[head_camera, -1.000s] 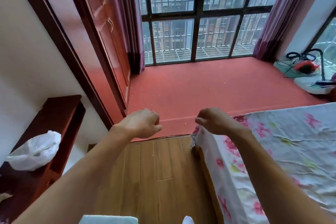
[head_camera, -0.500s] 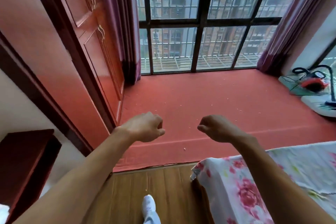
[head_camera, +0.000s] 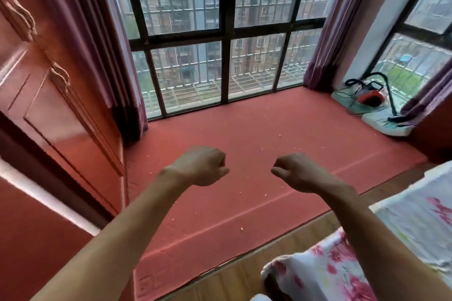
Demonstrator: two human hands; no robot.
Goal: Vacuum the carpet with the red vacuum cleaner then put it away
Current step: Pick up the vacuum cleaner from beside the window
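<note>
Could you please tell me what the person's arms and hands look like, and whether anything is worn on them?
Both forearms are bare as far as the frame's edge, with no sleeve in view. The left hand and right hand wear no gloves, and neither wrist carries a watch or band.

Person stepped fwd toward the carpet [head_camera: 244, 129], which went from a far band to filling most of the view, w/ pale crumbs showing plainly on it. Wood floor [head_camera: 244, 281] shrank to a strip at btm & the bed [head_camera: 330, 273] slid into the btm-right corner. Side table & white bag dropped out of view at left. Red vacuum cleaner [head_camera: 370, 98] showed nearer & larger at right. Left hand [head_camera: 203, 166] & right hand [head_camera: 300, 173] ended up over carpet, not over the floor edge.
</note>
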